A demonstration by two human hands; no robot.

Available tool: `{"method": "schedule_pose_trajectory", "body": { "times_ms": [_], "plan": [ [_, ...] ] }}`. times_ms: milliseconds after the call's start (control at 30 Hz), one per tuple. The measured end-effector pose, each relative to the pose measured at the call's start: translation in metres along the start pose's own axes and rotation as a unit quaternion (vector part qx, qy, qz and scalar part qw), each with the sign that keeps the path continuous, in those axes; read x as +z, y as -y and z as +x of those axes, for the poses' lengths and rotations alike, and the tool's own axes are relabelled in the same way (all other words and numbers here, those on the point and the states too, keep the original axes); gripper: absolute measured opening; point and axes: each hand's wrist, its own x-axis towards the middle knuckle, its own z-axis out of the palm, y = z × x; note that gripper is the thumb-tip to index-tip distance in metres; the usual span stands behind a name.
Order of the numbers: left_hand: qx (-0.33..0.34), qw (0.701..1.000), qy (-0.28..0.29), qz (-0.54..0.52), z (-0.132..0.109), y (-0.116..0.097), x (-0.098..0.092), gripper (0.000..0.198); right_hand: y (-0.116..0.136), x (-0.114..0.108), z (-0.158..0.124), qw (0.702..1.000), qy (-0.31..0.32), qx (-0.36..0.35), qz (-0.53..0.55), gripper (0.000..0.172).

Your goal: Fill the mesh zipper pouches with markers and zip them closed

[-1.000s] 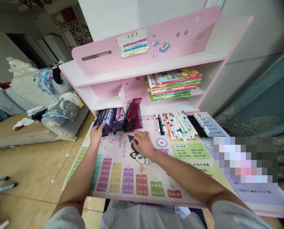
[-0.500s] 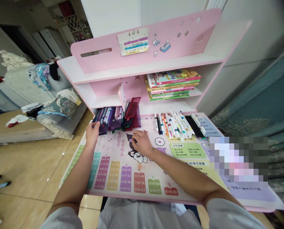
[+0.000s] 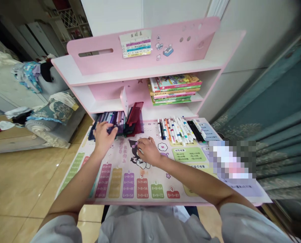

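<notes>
At the left of the desk, my left hand (image 3: 103,135) reaches over the front of a dark purple case (image 3: 120,130) filled with markers. Its fingers are apart, with thumb and fingertips at the case's near edge; I cannot tell how firmly they touch. A translucent red case (image 3: 135,114) leans upright just right of the purple one. My right hand (image 3: 149,151) rests on the printed desk mat (image 3: 120,153), loosely bent with fingers apart and nothing in it. To its upper right, a row of mostly white markers (image 3: 177,130) lies side by side.
A pink and white shelf (image 3: 140,69) rises behind the desk, holding a stack of books (image 3: 174,89). Something blurred out lies at the mat's right side. A sofa (image 3: 46,130) with clothes stands to the left, and a teal curtain (image 3: 272,111) hangs at the right.
My left hand has moved right from the case's left corner to its front, its fingers spreading from a pinch. My right hand stays at the same spot on the mat. The view has shifted slightly.
</notes>
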Motion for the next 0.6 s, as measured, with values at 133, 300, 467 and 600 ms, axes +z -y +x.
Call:
{"method": "schedule_pose_trajectory", "body": {
  "times_ms": [133, 300, 467, 600],
  "plan": [
    [0.055, 0.996, 0.065, 0.036, -0.008, -0.042, 0.040, 0.018, -0.008, -0.002, -0.018, 1.000, 0.007, -0.020, -0.012, 0.012],
    [0.074, 0.983, 0.116, 0.119, 0.015, -0.066, 0.088, 0.020, -0.017, 0.000, -0.031, 0.999, 0.007, -0.027, -0.015, 0.011],
    [0.067, 0.966, 0.134, 0.209, 0.059, -0.063, 0.120, 0.041, -0.021, 0.001, -0.030, 1.000, -0.005, -0.010, 0.010, 0.009],
    [0.064, 0.959, 0.141, 0.238, 0.073, -0.057, 0.137, 0.038, -0.024, -0.001, -0.030, 0.999, -0.012, -0.007, 0.033, 0.008]
  ]
}}
